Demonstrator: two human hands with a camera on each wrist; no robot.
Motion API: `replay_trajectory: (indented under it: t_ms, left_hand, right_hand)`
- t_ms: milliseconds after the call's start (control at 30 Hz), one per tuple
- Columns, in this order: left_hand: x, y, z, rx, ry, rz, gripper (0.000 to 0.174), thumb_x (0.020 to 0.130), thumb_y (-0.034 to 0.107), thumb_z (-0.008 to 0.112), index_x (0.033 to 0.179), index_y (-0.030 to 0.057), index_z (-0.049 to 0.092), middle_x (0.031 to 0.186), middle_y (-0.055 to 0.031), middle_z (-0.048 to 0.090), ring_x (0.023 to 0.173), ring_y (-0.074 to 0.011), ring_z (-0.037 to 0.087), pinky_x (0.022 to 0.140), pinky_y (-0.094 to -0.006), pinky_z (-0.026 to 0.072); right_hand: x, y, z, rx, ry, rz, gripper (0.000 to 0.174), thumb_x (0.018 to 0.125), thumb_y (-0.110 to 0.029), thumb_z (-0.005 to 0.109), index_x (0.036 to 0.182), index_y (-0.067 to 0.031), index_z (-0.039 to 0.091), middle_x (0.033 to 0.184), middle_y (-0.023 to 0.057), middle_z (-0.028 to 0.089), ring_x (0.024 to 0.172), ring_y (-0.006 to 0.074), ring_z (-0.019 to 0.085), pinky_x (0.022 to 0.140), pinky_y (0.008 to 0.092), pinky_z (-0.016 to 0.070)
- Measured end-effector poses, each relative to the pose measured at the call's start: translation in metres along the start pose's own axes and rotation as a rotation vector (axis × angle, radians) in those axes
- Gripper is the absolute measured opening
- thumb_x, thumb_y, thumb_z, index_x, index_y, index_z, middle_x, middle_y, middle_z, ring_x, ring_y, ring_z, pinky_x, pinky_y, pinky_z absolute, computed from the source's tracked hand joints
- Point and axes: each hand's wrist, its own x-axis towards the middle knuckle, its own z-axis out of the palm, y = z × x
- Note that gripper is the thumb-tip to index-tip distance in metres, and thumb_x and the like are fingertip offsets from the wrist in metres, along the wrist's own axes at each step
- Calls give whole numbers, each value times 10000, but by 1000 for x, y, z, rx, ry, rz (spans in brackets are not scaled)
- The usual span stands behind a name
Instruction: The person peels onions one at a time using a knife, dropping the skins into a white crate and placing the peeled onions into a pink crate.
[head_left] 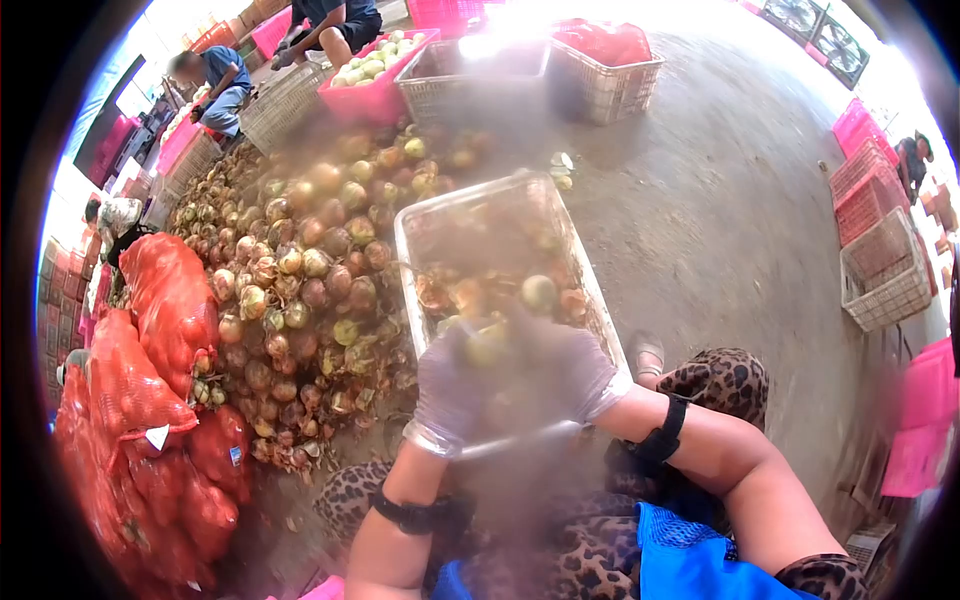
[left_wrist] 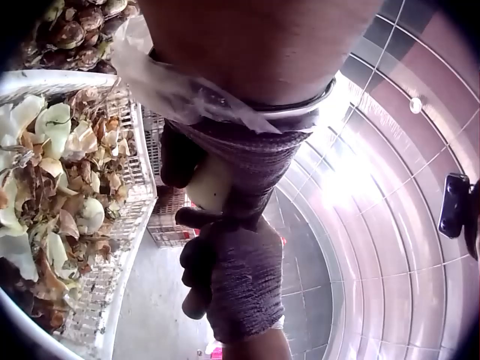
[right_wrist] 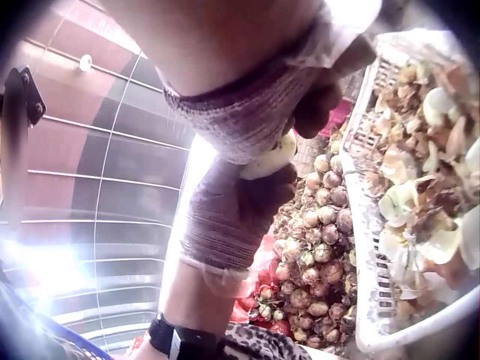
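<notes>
Both hands wear thin, pale-cuffed knit gloves and meet over a white plastic crate [head_left: 590,270]. Between them is a pale, peeled onion [right_wrist: 271,157], partly covered by fingers. My left hand [head_left: 450,385] curls its fingers around it, as the left wrist view also shows with the onion [left_wrist: 210,186] under the palm. My right hand [head_left: 580,370] lies close against it, fingers bent and thumb at the onion's side. Onion skins [left_wrist: 64,165] and pale peeled pieces fill the crate below. A blurred smear covers the middle of the head view.
A wide heap of unpeeled onions [head_left: 310,265] spreads left of the crate. Red mesh sacks [head_left: 165,310] stand beside it. Farther back are a pink crate [head_left: 375,90] of peeled onions, more crates [head_left: 610,85] and seated people [head_left: 225,85]. Crates are stacked [head_left: 880,240] at the right.
</notes>
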Motion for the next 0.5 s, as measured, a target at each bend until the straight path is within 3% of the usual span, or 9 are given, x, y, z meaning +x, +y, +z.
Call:
replay_trajectory:
  t_ms: [67, 133, 200, 267, 333, 400, 467, 500]
  left_hand:
    - [0, 2, -2, 55, 8, 29, 516, 686, 136, 838, 1118, -15, 599, 972, -128, 665, 817, -186, 666, 706, -260, 568]
    - [-1, -3, 20, -69, 67, 18, 509, 685, 135, 838, 1104, -22, 596, 959, -117, 661, 824, -177, 666, 707, -260, 575]
    - [-2, 5, 23, -252, 164, -30, 499, 685, 135, 839, 1087, -24, 589, 950, -100, 650, 834, -172, 665, 714, -271, 592]
    - [-2, 3, -1, -519, 139, -97, 565, 687, 131, 837, 1154, -8, 550, 992, -115, 639, 851, -191, 669, 721, -285, 601]
    - [-4, -1, -23, -792, 99, -247, 643, 715, 83, 792, 1274, 15, 482, 1055, -130, 621, 914, -229, 663, 777, -325, 594]
    - [-3, 3, -27, -1004, 63, -286, 639, 741, 60, 736, 1315, 23, 457, 1094, -136, 607, 956, -253, 651, 826, -360, 580]
    - [-1, 17, -30, -1083, 19, -371, 640, 772, 43, 648, 1369, 39, 416, 1158, -148, 578, 1027, -289, 623, 904, -415, 547]
    - [0, 20, -30, -1082, 8, -367, 642, 771, 45, 651, 1369, 39, 418, 1158, -146, 578, 1029, -281, 623, 902, -405, 547]
  right_hand:
    - [6, -28, -39, 65, -118, 174, 557, 821, -119, 584, 1350, -101, 411, 1097, 185, 593, 879, 294, 659, 751, 351, 546]
    - [7, -16, -62, -129, -293, 285, 487, 832, -78, 548, 1311, -84, 459, 1083, 181, 609, 851, 296, 660, 758, 357, 537]
    - [3, 28, -60, -212, -463, 261, 397, 843, -102, 553, 1231, -26, 510, 925, 178, 632, 810, 322, 658, 723, 369, 526]
    - [-7, 58, -37, -101, -397, 297, 313, 851, -142, 569, 1120, 18, 569, 772, 177, 647, 782, 339, 656, 688, 374, 521]
    - [-5, 37, -23, 67, -144, 481, 230, 856, -137, 555, 1018, 6, 634, 769, 175, 648, 779, 323, 661, 693, 368, 523]
    - [0, 19, -27, -118, 223, -104, 234, 866, -121, 550, 1060, -4, 611, 844, 169, 650, 820, 295, 659, 728, 349, 525]
    - [2, -9, -39, -153, 285, -306, 270, 834, -144, 583, 1079, -33, 599, 903, 155, 643, 826, 289, 649, 724, 354, 521]
    - [3, -24, -46, -106, 151, -228, 305, 797, -176, 618, 1078, -58, 598, 924, 144, 635, 812, 297, 641, 701, 368, 515]
